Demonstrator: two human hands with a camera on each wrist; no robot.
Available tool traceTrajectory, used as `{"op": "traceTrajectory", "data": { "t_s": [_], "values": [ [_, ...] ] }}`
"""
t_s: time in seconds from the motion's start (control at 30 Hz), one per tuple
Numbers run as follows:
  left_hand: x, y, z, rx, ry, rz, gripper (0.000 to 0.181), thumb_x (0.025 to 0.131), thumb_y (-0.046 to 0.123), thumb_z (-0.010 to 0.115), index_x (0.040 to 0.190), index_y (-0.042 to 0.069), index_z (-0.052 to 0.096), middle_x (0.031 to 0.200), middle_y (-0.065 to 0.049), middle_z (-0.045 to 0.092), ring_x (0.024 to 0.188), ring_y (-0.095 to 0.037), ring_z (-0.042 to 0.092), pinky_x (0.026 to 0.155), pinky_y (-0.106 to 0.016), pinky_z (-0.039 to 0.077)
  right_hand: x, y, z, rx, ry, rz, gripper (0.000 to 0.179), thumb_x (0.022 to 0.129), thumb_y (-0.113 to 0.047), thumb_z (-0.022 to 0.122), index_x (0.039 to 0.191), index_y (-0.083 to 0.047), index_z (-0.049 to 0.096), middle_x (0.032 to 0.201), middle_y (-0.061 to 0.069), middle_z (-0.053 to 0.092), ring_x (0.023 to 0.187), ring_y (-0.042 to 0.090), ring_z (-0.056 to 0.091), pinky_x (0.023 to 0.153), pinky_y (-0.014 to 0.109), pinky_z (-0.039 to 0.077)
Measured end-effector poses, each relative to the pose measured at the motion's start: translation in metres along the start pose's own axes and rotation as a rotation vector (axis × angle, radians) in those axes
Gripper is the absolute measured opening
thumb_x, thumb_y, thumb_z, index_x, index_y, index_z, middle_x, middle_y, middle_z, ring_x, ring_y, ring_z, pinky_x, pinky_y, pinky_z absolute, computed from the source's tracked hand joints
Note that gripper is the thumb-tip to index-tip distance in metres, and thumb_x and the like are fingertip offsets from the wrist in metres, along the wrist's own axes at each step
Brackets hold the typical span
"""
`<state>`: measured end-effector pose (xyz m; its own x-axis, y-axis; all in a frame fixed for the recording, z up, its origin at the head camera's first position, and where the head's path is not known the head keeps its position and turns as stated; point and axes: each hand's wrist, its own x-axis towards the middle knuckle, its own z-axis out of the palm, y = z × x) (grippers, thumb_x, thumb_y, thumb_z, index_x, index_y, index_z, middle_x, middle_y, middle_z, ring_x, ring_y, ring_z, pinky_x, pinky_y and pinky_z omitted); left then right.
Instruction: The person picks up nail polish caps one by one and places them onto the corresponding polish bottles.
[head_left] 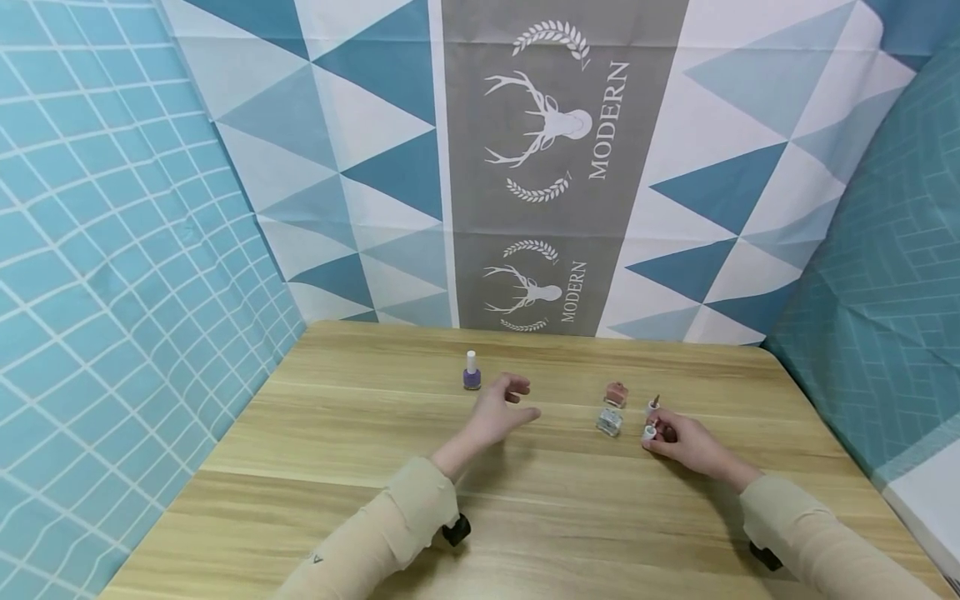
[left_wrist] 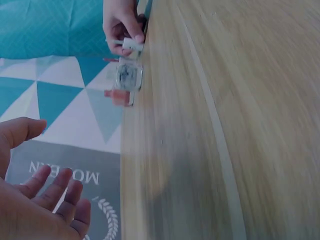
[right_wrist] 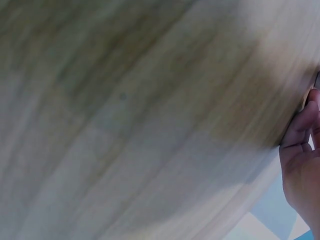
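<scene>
here the right hand pinches a small white cylindrical cap, right of the clear glass bottle and coral glass bottle on the wooden desk; left hand loosely spread (holding nothing). best keep that pinch light, lest it topple the neighbouring brush-tipped white cap.

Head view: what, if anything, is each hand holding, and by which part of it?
The right hand pinches a white brush cap by its side; the left hand holds nothing.
</scene>
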<state>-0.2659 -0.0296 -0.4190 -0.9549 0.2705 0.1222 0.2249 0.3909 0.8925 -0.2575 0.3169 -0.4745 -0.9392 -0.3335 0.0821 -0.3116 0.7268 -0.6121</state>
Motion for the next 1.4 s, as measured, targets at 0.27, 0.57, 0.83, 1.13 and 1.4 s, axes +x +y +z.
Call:
{"op": "traceTrajectory", "data": {
  "t_s": [0.27,0.57,0.83,1.13,1.4],
  "values": [
    [0.007,0.000,0.024,-0.053,-0.025,0.045,0.050,0.079,0.018,0.075,0.124,0.009,0.054,0.122,-0.005,0.058,0.112,-0.029,0.052,0.085,-0.034,0.048,-0.001,0.003,0.001,-0.015,-0.003,-0.008,0.022,0.085,-0.024,0.070,0.095,-0.012,0.054,0.077,-0.002,0.049,0.067,0.005,0.043,0.056,0.022,0.038],
    [0.018,0.002,0.043,-0.069,-0.099,0.101,0.060,0.079,0.021,0.076,0.131,0.009,0.049,0.125,-0.004,0.058,0.115,-0.029,0.051,0.095,-0.047,0.044,0.000,0.002,0.000,-0.014,0.011,-0.011,0.021,0.085,-0.024,0.070,0.094,-0.013,0.055,0.076,-0.003,0.049,0.066,0.005,0.044,0.055,0.022,0.037],
    [0.031,-0.001,0.059,-0.020,-0.198,0.074,0.064,0.079,0.026,0.076,0.135,0.014,0.047,0.127,-0.003,0.056,0.117,-0.021,0.050,0.097,-0.039,0.044,0.001,0.004,0.001,-0.029,-0.009,-0.005,0.021,0.086,-0.024,0.069,0.095,-0.013,0.054,0.077,-0.002,0.050,0.067,0.006,0.045,0.056,0.023,0.039],
    [0.040,-0.006,0.076,-0.039,-0.271,0.018,0.063,0.078,0.019,0.077,0.133,0.008,0.048,0.127,-0.010,0.056,0.114,-0.027,0.051,0.092,-0.029,0.044,0.001,0.004,0.001,-0.044,0.004,-0.016,0.022,0.086,-0.026,0.070,0.095,-0.013,0.054,0.076,-0.002,0.050,0.066,0.005,0.043,0.056,0.022,0.037],
    [0.047,-0.009,0.092,-0.039,-0.289,-0.004,0.062,0.075,0.015,0.079,0.129,0.007,0.051,0.124,-0.010,0.058,0.109,-0.023,0.054,0.090,-0.026,0.044,0.000,0.005,0.001,-0.035,0.014,-0.018,0.022,0.085,-0.025,0.070,0.094,-0.013,0.055,0.076,-0.003,0.050,0.066,0.004,0.043,0.055,0.022,0.038]
  ]
}}
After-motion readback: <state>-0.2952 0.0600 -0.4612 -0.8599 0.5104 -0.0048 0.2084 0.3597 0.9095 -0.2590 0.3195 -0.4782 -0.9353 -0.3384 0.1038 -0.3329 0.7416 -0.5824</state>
